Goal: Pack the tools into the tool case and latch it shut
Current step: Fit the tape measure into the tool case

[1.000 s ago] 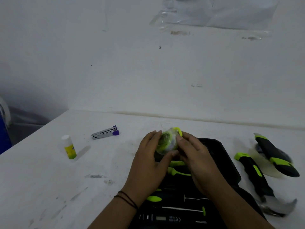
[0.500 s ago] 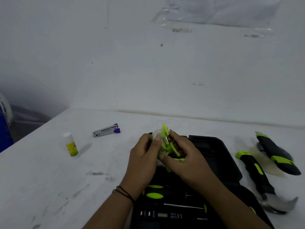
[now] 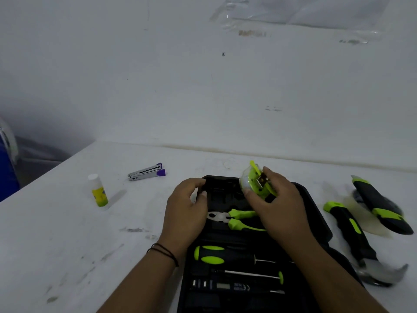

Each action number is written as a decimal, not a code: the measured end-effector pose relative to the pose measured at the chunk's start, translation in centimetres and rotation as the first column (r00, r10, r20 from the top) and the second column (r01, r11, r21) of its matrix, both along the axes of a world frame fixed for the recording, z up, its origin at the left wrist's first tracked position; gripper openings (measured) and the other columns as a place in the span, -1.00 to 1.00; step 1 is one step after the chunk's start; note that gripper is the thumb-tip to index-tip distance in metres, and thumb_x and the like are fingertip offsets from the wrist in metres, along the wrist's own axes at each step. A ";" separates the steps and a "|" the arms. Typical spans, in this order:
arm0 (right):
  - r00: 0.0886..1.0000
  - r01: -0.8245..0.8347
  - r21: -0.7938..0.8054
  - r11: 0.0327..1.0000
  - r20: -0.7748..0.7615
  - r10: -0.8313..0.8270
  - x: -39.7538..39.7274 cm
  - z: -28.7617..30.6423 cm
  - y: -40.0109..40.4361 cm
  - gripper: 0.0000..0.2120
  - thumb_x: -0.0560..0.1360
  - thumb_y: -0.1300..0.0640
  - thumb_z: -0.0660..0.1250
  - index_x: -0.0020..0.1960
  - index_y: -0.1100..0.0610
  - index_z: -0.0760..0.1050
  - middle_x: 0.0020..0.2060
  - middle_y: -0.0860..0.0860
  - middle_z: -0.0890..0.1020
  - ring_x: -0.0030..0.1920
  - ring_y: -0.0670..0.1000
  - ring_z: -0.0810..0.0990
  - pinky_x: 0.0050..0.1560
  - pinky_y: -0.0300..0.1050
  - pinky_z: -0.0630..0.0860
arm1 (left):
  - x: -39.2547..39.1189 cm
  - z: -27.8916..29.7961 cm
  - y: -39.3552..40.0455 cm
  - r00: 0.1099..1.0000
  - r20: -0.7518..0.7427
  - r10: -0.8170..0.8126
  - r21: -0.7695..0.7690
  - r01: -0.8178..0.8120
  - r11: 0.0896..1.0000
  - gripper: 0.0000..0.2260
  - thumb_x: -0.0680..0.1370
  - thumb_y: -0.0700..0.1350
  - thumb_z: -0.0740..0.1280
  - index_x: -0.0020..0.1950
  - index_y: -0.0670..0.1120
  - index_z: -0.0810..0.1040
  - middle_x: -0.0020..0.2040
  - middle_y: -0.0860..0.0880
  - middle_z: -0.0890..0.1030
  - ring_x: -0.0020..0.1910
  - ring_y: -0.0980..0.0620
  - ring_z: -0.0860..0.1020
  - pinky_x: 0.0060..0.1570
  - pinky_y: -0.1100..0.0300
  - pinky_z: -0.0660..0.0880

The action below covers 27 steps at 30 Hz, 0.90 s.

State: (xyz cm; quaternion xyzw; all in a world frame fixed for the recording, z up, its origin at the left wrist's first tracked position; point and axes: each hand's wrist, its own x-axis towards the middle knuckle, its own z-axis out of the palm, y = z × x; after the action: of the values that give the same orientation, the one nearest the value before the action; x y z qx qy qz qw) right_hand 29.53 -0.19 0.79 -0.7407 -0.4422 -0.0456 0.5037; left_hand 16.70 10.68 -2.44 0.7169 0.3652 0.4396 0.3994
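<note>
While the white table (image 3: pixel 67 233) is spread wide under everything, the black tool case (image 3: pixel 313 213) is laid open on it in the middle. Pliers (image 3: pixel 237 219) with green handles, a green and black screwdriver (image 3: pixel 216 256) and a thin tester (image 3: pixel 252 274) are seen lying inside the case. A hammer (image 3: pixel 352 236) and a knife (image 3: pixel 381 206) are left on the table, just right of the case and outside it. The case's left edge is gripped by the left hand (image 3: pixel 185 215), with the fingers curled over the rim. A round green tape measure (image 3: pixel 256 184) is held in the right hand (image 3: pixel 277 206), pinched between thumb and fingers. The tape measure is kept above the far end of the case, tilted on its side, in front of the palm. Far to the left, a stapler (image 3: pixel 146 172) and a glue stick (image 3: pixel 98 190) are seen.
</note>
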 end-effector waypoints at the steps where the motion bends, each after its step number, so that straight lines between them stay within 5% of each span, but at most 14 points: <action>1: 1.000 -0.010 -0.007 1.000 -0.016 0.010 0.1 0.1 -0.1 -0.54 0.40 0.10 0.42 0.26 0.17 0.45 -0.18 -0.26 0.43 -0.12 -0.28 0.41 -0.10 -0.61 0.27 | -0.1 -0.4 0.3 0.999 -0.039 -0.018 0.025 0.019 1.000 -0.77 0.51 -0.25 0.26 0.11 -0.01 0.55 0.06 0.17 0.53 0.05 0.26 0.45 0.05 0.55 0.28; 4: 0.998 -0.042 -0.072 0.997 -0.043 0.039 0.4 0.2 -0.2 -0.46 0.40 0.09 0.41 0.34 0.14 0.37 0.04 -0.13 0.49 0.04 -0.20 0.38 0.01 -0.47 0.26 | -0.2 -1.7 1.3 0.995 -0.086 -0.057 0.028 0.059 0.998 -0.70 0.49 -0.28 0.25 0.18 -0.05 0.54 0.17 0.08 0.54 0.16 0.19 0.44 0.19 0.34 0.35; 11: 0.956 -0.077 -0.372 0.925 0.235 0.174 0.8 1.5 2.0 -0.47 0.41 0.02 0.39 0.33 0.09 0.36 0.22 0.01 0.50 0.22 0.03 0.39 0.12 -0.23 0.24 | 0.1 -2.1 1.7 0.999 -0.009 -0.051 0.053 0.052 0.997 -0.71 0.47 -0.32 0.24 0.12 -0.07 0.57 0.11 0.09 0.55 0.08 0.33 0.45 -0.03 0.65 0.28; 15: 0.922 -0.114 -0.543 0.832 0.255 0.293 0.7 1.4 4.0 -0.42 0.45 -0.04 0.33 0.41 -0.01 0.24 0.37 -0.08 0.36 0.38 0.02 0.23 0.35 0.02 0.11 | -0.2 -1.3 1.0 0.991 0.120 -0.063 0.012 0.062 0.998 -0.63 0.50 -0.31 0.22 -0.02 0.20 0.50 0.02 0.31 0.49 0.02 0.52 0.40 0.01 0.63 0.28; 19: 0.898 -0.217 -0.573 0.790 0.200 0.392 0.3 0.7 5.4 -0.41 0.47 0.01 0.33 0.43 0.01 0.21 0.40 -0.06 0.34 0.38 0.02 0.24 0.38 0.02 0.18 | -0.1 -1.7 1.1 0.987 0.133 -0.087 -0.021 0.091 0.996 -0.70 0.54 -0.26 0.19 0.14 0.07 0.54 0.16 0.21 0.51 0.18 0.35 0.41 0.24 0.38 0.30; 27: 0.840 -0.230 -0.558 0.797 0.299 0.453 0.6 -1.1 6.2 -0.48 0.53 0.06 0.25 0.44 0.09 0.21 0.45 0.00 0.24 0.44 0.03 0.12 0.35 -0.29 -0.03 | 0.2 -2.1 1.3 0.987 0.053 -0.154 0.092 0.148 0.985 -0.66 0.50 -0.23 0.15 0.23 -0.04 0.53 0.20 0.24 0.44 0.17 0.53 0.32 0.14 0.63 0.19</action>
State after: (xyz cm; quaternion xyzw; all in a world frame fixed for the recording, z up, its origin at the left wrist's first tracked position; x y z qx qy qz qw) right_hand 30.14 6.03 -0.34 -0.7232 -0.6649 0.0074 0.1867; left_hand 16.95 12.03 -4.55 0.7458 0.2781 0.4448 0.4105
